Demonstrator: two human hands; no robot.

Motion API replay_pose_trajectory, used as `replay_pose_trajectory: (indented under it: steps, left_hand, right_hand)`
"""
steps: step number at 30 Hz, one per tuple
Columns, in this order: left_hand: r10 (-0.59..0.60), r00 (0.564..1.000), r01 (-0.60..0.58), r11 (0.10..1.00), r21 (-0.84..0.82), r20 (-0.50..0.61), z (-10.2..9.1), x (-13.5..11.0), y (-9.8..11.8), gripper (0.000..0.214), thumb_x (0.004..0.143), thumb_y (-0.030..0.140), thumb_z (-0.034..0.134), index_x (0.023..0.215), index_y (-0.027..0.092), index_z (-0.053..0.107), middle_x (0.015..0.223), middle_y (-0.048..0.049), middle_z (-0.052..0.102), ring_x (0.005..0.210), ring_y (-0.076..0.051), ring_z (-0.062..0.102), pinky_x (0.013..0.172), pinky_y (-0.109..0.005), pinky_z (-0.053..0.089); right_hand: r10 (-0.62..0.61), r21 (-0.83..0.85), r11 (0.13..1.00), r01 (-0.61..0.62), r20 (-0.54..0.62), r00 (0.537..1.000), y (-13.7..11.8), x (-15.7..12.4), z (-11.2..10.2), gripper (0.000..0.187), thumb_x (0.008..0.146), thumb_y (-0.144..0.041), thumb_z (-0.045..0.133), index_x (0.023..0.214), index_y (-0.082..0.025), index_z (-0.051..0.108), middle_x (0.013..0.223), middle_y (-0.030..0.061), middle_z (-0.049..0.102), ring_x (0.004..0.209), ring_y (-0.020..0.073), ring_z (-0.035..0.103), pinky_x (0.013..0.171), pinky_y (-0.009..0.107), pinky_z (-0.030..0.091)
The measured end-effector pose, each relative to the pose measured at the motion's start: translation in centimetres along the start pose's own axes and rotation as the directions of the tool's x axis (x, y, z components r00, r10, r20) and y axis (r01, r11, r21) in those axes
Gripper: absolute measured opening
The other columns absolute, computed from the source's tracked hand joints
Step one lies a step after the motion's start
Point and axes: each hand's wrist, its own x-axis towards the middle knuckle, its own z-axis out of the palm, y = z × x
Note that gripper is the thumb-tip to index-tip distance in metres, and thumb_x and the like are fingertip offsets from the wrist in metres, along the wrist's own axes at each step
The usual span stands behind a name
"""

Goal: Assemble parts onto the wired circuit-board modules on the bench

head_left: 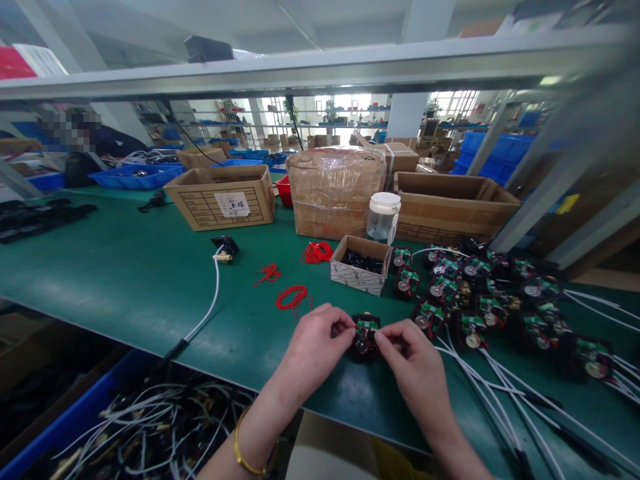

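Note:
A small black unit with a green circuit board (367, 325) sits on the green table between my two hands. At its left edge, my left hand (320, 340) has thumb and index finger pinched together. My right hand (413, 353) pinches in the same way at the unit's right edge. Whatever is between the fingertips of either hand is too small to make out. Behind the unit stands a small carton (357, 275) of small black parts. Bundles of red wire lie to the left, the nearest being a red coil (293, 297).
Several similar circuit-board units (473, 327) with white cables crowd the right side. A single unit (226, 247) with a white cable lies left. Cardboard boxes (340, 193) and a lidded plastic jar (383, 217) line the back. Below the table edge, a blue bin (113, 387) holds cables. A shelf (310, 70) crosses overhead.

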Motion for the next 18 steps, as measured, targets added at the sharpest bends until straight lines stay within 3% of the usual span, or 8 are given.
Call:
replay_pose_trajectory:
  steps: [18]
  left_hand:
    - [0.081, 0.997, -0.077, 0.957, 0.279, -0.003, 0.38, 0.94, 0.51, 0.015, 0.087, 0.006, 0.067, 0.082, 0.02, 0.07, 0.086, -0.0001, 0.065, 0.082, -0.017, 0.063, 0.076, -0.029, 0.048]
  right_hand:
    - [-0.077, -0.101, 0.993, 0.066, -0.116, 0.99, -0.03, 0.51, 1.01, 0.021, 0.093, -0.039, 0.063, 0.08, -0.023, 0.067, 0.078, -0.0026, 0.06, 0.063, 0.0131, 0.055, 0.059, 0.026, 0.043]
